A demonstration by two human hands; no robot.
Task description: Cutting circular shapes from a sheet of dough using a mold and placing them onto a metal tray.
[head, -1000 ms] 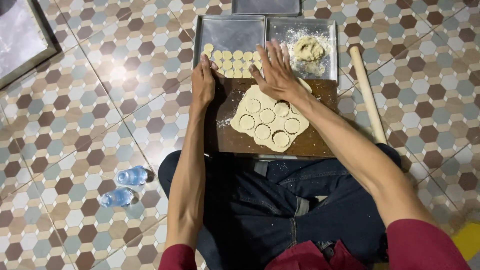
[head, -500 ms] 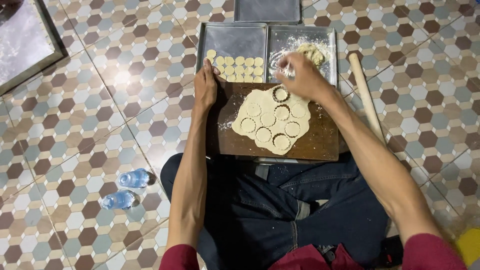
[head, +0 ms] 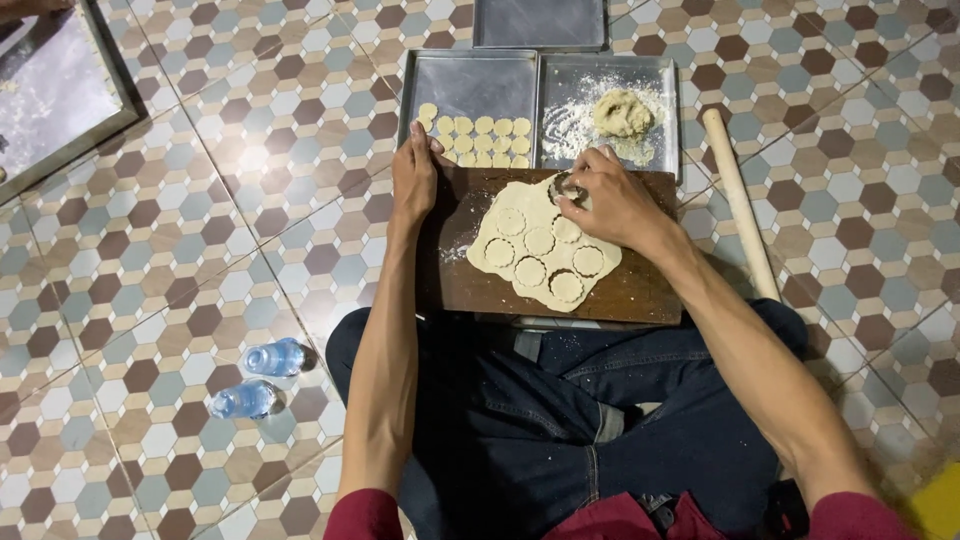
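Head view: right hand (head: pixel 612 205) pinches a round cutter (head: pixel 568 188) into the dough (head: pixel 540 243) at the board's (head: pixel 640 290) far edge; left hand (head: pixel 413 180) lies flat, fingers loose, on its far left corner.

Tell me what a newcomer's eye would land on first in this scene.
First, the rolled dough sheet on the wooden board at centre, scored with round cuts, where the right hand presses a round cutter into its far edge. The left hand rests on the board's left corner. Just beyond, a metal tray holds rows of cut dough rounds, and a rolling pin lies on the patterned tile floor to the right.
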